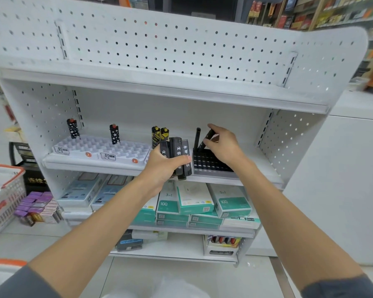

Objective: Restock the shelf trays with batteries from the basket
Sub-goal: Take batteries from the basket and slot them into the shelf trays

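Note:
My left hand (163, 166) grips a bundle of several black sticks with white characters (178, 152), held upright in front of the middle shelf. My right hand (223, 145) pinches one black stick (207, 138), tilted over the black slotted tray (211, 165) on the shelf's right side. Another black stick (197, 138) stands upright at the tray's back left. A white slotted tray (99, 148) sits to the left with two patterned sticks (114, 134) standing in it. Two yellow-and-black sticks (159, 135) stand behind my left hand. The red-rimmed basket (4, 190) is at the far left.
Teal and white boxes (202, 203) fill the shelf below. Purple small packs (38, 206) lie stacked on the floor beside the basket. The top shelf (159, 89) overhangs the trays. A white cabinet (342, 168) stands to the right.

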The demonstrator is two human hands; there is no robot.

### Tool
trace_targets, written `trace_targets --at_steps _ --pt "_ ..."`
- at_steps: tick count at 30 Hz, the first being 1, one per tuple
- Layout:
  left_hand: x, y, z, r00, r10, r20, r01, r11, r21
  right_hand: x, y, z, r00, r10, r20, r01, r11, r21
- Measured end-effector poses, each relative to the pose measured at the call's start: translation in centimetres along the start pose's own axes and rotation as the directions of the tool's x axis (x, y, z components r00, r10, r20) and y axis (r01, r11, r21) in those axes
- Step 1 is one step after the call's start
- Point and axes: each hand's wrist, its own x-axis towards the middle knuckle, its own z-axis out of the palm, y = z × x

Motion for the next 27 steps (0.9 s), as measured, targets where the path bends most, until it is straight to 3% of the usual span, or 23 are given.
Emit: trace_targets --at_steps 4,15,20,22,25,27 --pt "0.2 -0.3 -0.1 1.0 0.004 -0.002 -0.004 1.0 0.002 0.3 0.3 0.5 0.999 0.011 0.037 -0.013 0.997 0.075" --pt "0.0 -0.3 -0.1 1.0 0.024 -0.003 -0.024 1.0 -0.014 0.5 0.1 0.7 0.987 0.072 0.147 -0.083 0.994 0.072" --pt "0.0 -0.3 -0.1 1.0 0.03 -0.001 -0.03 0.999 0.014 -1.9 -1.4 -0.9 0.988 -0.003 -0.152 0.028 0.987 0.161" --pt "0.0 -0.2 0.0 0.999 0.038 -0.01 -0.038 0.999 0.017 -3.0 -2.7 -1.9 0.998 -0.036 -0.059 0.049 0.97 0.24" --pt "0.0 -0.1 0.4 0.999 0.045 -0.016 -0.044 0.999 0.02 -4.5 -4.6 -2.6 0.971 -0.042 0.236 -0.038 0.945 0.325" --pt "-0.1 -0.1 0.7 0.998 0.055 -0.016 -0.054 0.998 0.019 -4.7 -5.1 -2.3 0.95 -0.045 0.308 -0.057 0.947 0.316"
